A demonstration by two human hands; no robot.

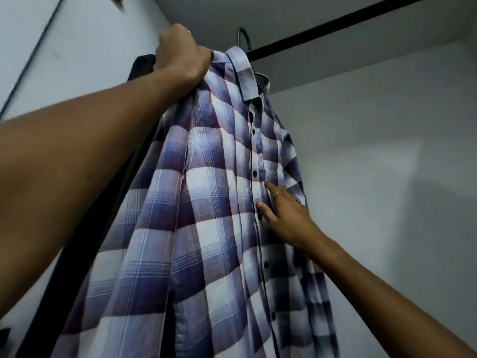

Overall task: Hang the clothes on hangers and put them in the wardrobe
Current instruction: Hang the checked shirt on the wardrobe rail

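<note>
A blue, purple and white plaid shirt (206,202) hangs on a hanger whose green hook (244,37) sits over the black wardrobe rail (335,24). My left hand (180,54) is raised and shut on the shirt's left shoulder near the collar. Lower down, my right hand (286,215) lies with fingers apart against the shirt's front by the button placket, touching the fabric without gripping it. The hanger's body is hidden inside the shirt.
A dark garment (143,67) hangs just behind the plaid shirt at the left, partly hidden by my left arm. White wardrobe walls (387,151) enclose the space, and a white top panel (284,11) lies above the rail.
</note>
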